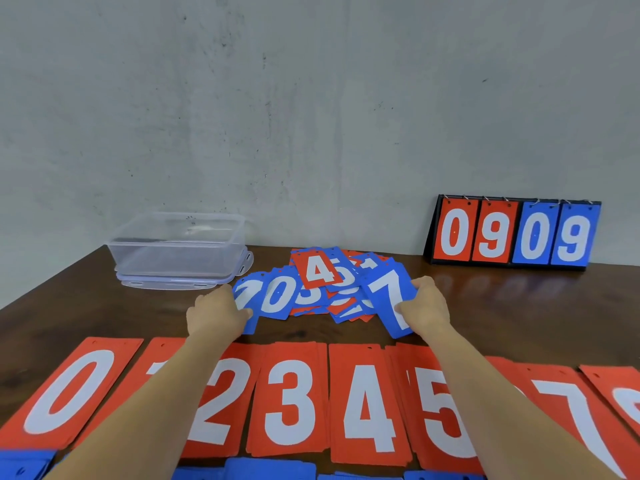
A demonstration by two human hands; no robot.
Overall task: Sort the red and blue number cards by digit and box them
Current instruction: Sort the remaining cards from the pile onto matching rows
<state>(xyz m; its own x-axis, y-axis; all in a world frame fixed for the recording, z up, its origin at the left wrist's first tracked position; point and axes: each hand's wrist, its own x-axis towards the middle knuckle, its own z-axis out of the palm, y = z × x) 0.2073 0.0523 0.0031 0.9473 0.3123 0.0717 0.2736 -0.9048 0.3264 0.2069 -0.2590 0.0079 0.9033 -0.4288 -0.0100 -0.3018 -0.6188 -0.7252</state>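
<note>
A loose heap of red and blue number cards (329, 289) lies in the middle of the table, a red 4 on top. My left hand (216, 315) grips a blue card (246, 299) at the heap's left edge. My right hand (424, 308) holds a blue 7 card (389, 296) at the heap's right edge. Nearer me, red card stacks (291, 400) lie in a row by digit, from 0 at the left upward; my forearms hide the 1 and 6. Blue cards (270, 471) peek in along the bottom edge. A clear plastic box (176, 247) stands at the back left.
The box sits on its clear lid (166, 284). A flip scoreboard (512, 233) reading 0 9 0 9 stands at the back right against the grey wall. The dark wooden table (519, 306) runs to the wall behind.
</note>
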